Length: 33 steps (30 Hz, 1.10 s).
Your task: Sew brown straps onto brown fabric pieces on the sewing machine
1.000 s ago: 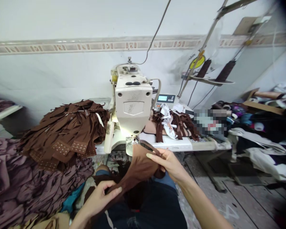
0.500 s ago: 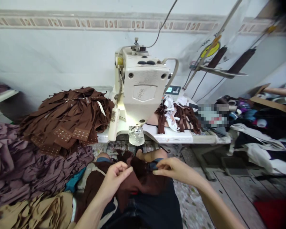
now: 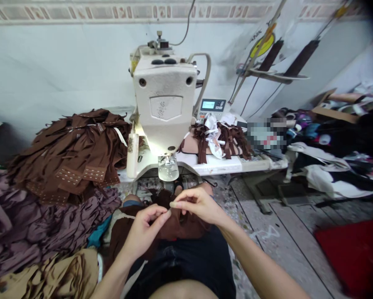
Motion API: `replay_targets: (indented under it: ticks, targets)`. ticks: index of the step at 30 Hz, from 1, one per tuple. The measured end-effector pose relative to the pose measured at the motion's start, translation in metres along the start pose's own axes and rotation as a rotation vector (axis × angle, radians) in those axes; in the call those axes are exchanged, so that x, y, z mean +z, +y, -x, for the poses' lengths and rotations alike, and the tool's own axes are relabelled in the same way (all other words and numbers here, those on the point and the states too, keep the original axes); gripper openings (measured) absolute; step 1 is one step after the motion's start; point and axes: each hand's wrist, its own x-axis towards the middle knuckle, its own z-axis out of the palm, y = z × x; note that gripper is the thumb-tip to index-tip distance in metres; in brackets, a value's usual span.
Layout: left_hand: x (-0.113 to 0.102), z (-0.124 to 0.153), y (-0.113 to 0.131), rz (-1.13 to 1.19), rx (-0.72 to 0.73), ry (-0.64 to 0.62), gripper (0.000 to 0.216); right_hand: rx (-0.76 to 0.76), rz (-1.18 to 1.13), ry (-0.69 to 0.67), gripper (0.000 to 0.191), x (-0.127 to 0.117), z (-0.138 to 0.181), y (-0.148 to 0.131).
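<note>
A brown fabric piece (image 3: 180,226) lies bunched on my lap in front of the white sewing machine (image 3: 164,108). My left hand (image 3: 144,232) pinches its near edge with curled fingers. My right hand (image 3: 197,205) pinches the same cloth just to the right, thumb and forefinger pressed together. The two hands nearly touch at the fingertips, below the machine's presser foot (image 3: 168,166).
A heap of brown pieces with hook tape (image 3: 71,158) lies left of the machine, with mauve cloth (image 3: 33,224) and tan cloth (image 3: 49,278) below it. Brown straps and a white strip (image 3: 217,139) rest on the machine table (image 3: 224,166). Clutter fills the right; a red mat (image 3: 354,253) lies on the floor.
The brown piece has come away from the presser foot and down onto my lap. Both hands moved together and now pinch it close to each other.
</note>
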Motion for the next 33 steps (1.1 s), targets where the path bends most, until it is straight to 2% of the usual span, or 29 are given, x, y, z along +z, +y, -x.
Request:
replay_targets:
  ticks: [3,6,9,12,15,18,22,27,30,33]
  targets:
    - [-0.008,-0.009,0.021,-0.122,0.156,0.079,0.024,-0.096,0.095,0.033,0.037,-0.01,-0.01,-0.026]
    - [-0.013,-0.022,0.043,-0.216,0.287,0.162,0.021,-0.286,0.243,0.091,0.03,-0.019,-0.021,-0.056]
    - [-0.015,-0.031,0.051,-0.207,0.29,0.203,0.021,-0.393,0.361,0.113,0.031,-0.022,-0.029,-0.076]
    - [-0.015,-0.036,0.046,-0.101,0.213,0.16,0.022,-0.3,0.386,0.103,0.037,-0.023,-0.031,-0.078]
    - [-0.016,-0.035,0.036,-0.015,0.129,0.091,0.023,-0.185,0.333,0.083,0.042,-0.025,-0.031,-0.068]
    - [-0.02,-0.031,0.029,0.003,0.066,0.072,0.024,-0.108,0.232,0.046,0.046,-0.028,-0.03,-0.056]
    - [-0.021,-0.026,0.021,0.002,0.062,0.04,0.024,-0.069,0.113,-0.009,0.05,-0.026,-0.025,-0.049]
    - [-0.007,-0.017,0.019,-0.098,0.024,-0.202,0.029,-0.049,0.064,-0.11,0.054,-0.022,-0.019,-0.039]
    - [-0.005,-0.003,0.02,-0.195,0.045,-0.302,0.041,-0.001,0.07,-0.158,0.057,-0.036,-0.02,-0.008]
    - [-0.022,0.019,0.008,-0.219,0.029,-0.417,0.039,0.074,0.248,-0.05,0.053,-0.062,-0.013,0.045]
